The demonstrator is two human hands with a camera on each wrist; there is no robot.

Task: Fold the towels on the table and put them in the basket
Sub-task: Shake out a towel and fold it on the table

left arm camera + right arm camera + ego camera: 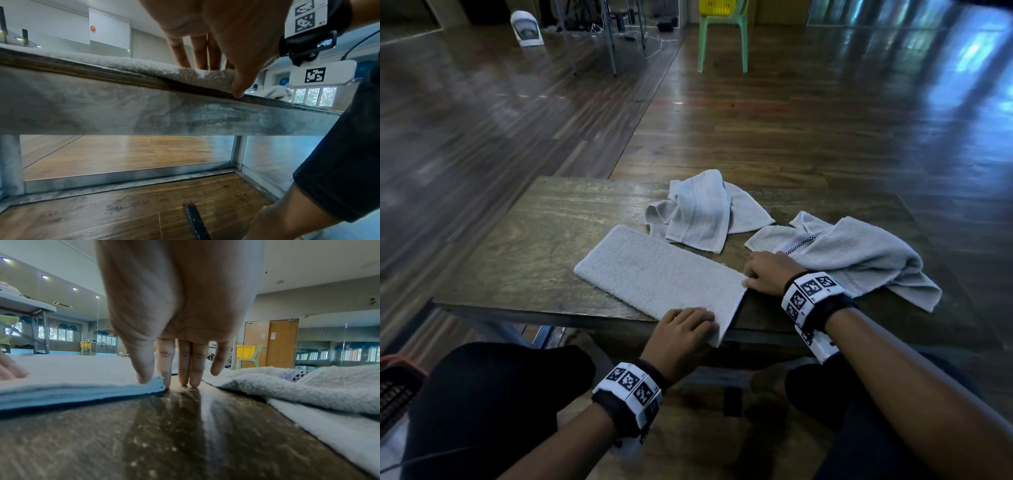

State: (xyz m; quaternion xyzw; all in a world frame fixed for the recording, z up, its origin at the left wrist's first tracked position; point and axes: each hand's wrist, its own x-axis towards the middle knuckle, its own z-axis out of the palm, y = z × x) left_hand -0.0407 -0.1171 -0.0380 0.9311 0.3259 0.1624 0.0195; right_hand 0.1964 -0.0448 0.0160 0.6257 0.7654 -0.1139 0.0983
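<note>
A white towel (661, 274), folded into a long strip, lies slantwise on the wooden table (517, 260). Its near short end reaches the table's front edge. My left hand (705, 325) holds the near corner of that end, fingers on top and thumb (236, 92) down over the towel's edge. My right hand (751, 279) pinches the far corner of the same end between thumb (144, 378) and forefinger, the other fingertips touching the tabletop. Two more towels lie crumpled, one (702, 212) behind the strip and one (859, 257) to the right, beside my right wrist.
A dark basket with an orange rim (393, 387) shows at the lower left, beside my knee. A yellow basket (719, 7) stands on a green chair (722, 37) far across the wooden floor. A white fan (527, 29) sits on the floor at the back left.
</note>
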